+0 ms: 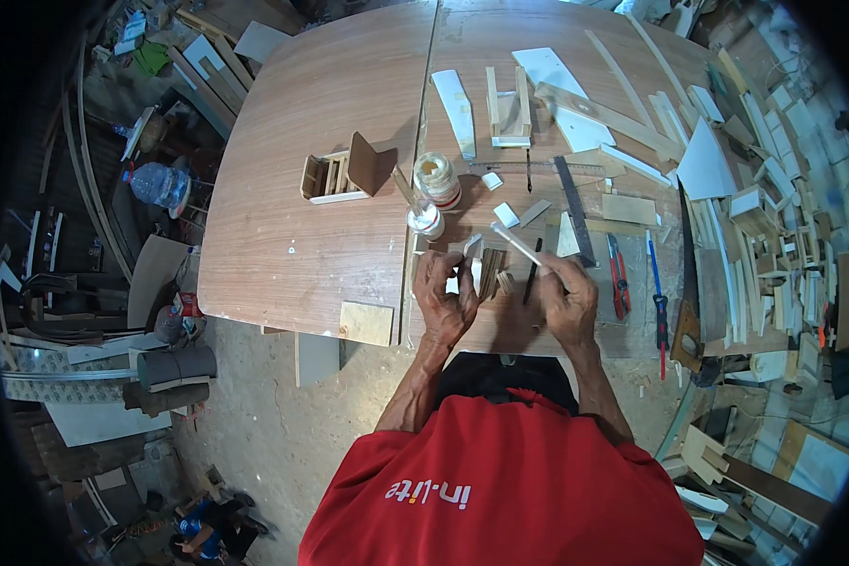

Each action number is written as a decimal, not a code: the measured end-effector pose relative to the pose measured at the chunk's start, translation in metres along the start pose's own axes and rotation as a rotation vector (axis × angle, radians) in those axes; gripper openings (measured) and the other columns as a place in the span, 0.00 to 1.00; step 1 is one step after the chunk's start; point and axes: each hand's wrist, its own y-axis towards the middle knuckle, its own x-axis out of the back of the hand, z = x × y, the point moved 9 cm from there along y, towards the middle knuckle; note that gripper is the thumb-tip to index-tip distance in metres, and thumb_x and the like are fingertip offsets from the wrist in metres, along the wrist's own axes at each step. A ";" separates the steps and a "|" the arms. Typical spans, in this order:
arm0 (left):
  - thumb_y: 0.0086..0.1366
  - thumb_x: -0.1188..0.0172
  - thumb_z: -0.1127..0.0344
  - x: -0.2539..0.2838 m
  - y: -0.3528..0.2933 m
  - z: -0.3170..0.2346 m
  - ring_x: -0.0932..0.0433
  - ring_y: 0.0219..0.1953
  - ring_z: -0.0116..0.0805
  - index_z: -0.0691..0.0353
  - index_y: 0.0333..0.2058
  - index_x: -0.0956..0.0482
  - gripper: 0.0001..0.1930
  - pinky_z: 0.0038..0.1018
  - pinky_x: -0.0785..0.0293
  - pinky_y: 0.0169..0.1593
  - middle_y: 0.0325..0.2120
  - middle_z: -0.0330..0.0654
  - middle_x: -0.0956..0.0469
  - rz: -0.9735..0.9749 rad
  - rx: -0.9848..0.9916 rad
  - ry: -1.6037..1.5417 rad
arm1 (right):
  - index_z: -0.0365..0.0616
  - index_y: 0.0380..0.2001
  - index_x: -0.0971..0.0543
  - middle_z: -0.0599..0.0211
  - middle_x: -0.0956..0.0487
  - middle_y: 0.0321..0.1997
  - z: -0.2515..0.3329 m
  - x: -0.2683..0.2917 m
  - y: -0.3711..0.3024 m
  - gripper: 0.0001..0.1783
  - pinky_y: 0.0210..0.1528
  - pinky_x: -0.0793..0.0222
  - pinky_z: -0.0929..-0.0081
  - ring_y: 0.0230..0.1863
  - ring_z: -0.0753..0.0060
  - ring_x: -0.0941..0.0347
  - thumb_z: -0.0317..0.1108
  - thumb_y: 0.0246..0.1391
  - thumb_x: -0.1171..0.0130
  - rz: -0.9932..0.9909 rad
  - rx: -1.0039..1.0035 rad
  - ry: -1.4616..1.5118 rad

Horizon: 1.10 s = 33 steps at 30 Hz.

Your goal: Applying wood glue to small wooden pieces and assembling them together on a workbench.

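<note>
My left hand [446, 300] pinches a small pale piece of wood [473, 245] near the front edge of the table. In my right hand [570, 300] is a slim whitish stick [517, 242], possibly a brush, its tip pointing up and left. Several thin wooden strips [491, 272] lie on the table between the hands. Beyond my left hand stand a small white pot [426, 224] with a stick in it and a glass jar [437, 172] of pale contents. Farther left sits a small wooden box [341, 198] with slats inside and a raised brown panel.
A metal square [575, 209], red pliers-like tool [619, 276] and blue-handled screwdriver [659, 307] lie to the right. A small wooden frame [510, 141] and white boards [455, 108] are farther back. Offcuts [774, 226] crowd the right side. Another person [208, 528] is at lower left.
</note>
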 end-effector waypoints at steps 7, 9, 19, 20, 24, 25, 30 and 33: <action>0.59 0.40 0.74 -0.030 -0.031 0.069 0.37 0.23 0.18 0.61 0.24 0.24 0.06 0.19 0.41 0.29 0.20 0.30 0.29 0.049 0.858 -0.886 | 0.36 0.42 0.21 0.71 0.23 0.34 -0.032 -0.010 -0.008 0.10 0.39 0.37 0.85 0.35 0.85 0.32 0.24 0.57 0.46 0.042 -0.307 0.384; 0.60 0.41 0.77 -0.034 -0.035 0.073 0.32 0.24 0.23 0.64 0.29 0.23 0.02 0.19 0.34 0.33 0.23 0.35 0.27 0.073 0.897 -0.958 | 0.36 0.42 0.21 0.71 0.23 0.34 -0.032 -0.011 -0.008 0.10 0.39 0.37 0.85 0.36 0.85 0.32 0.24 0.57 0.47 0.048 -0.311 0.409; 0.61 0.42 0.76 -0.029 -0.038 0.093 0.30 0.24 0.25 0.64 0.29 0.24 0.01 0.21 0.33 0.32 0.23 0.37 0.26 -0.094 0.944 -0.986 | 0.37 0.36 0.19 0.64 0.22 0.29 -0.019 -0.003 -0.020 0.10 0.35 0.32 0.77 0.31 0.75 0.27 0.23 0.51 0.46 0.282 -0.257 0.238; 0.61 0.42 0.76 -0.029 -0.038 0.095 0.29 0.24 0.25 0.64 0.29 0.24 0.01 0.21 0.33 0.32 0.23 0.37 0.26 -0.099 0.955 -0.998 | 0.37 0.35 0.19 0.64 0.22 0.29 -0.020 0.001 -0.020 0.09 0.35 0.32 0.78 0.31 0.76 0.27 0.23 0.51 0.46 0.238 -0.273 0.261; 0.61 0.42 0.76 -0.031 -0.041 0.095 0.29 0.23 0.25 0.64 0.29 0.25 0.02 0.21 0.33 0.31 0.22 0.37 0.26 -0.124 1.007 -1.016 | 0.37 0.36 0.19 0.64 0.21 0.30 -0.026 -0.006 -0.017 0.09 0.35 0.32 0.79 0.31 0.77 0.27 0.23 0.51 0.45 0.187 -0.312 0.262; 0.61 0.42 0.76 -0.031 -0.043 0.096 0.29 0.22 0.25 0.64 0.29 0.25 0.02 0.21 0.33 0.31 0.21 0.36 0.26 -0.131 1.032 -1.013 | 0.37 0.36 0.19 0.64 0.21 0.30 -0.028 -0.008 -0.017 0.09 0.35 0.32 0.79 0.31 0.77 0.27 0.23 0.51 0.45 0.190 -0.309 0.264; 0.60 0.43 0.75 -0.006 -0.036 0.095 0.30 0.23 0.23 0.66 0.31 0.24 0.01 0.20 0.33 0.32 0.23 0.37 0.25 -0.125 0.875 -0.763 | 0.37 0.36 0.21 0.63 0.21 0.28 -0.036 -0.017 -0.007 0.07 0.29 0.32 0.77 0.26 0.73 0.26 0.27 0.54 0.44 0.170 -0.274 0.156; 0.59 0.43 0.75 0.015 -0.037 0.091 0.26 0.27 0.27 0.69 0.30 0.23 0.03 0.23 0.30 0.33 0.25 0.40 0.22 -0.077 0.737 -0.484 | 0.37 0.34 0.22 0.60 0.21 0.26 -0.013 -0.038 0.025 0.07 0.27 0.31 0.73 0.24 0.66 0.24 0.30 0.56 0.44 0.178 -0.164 0.046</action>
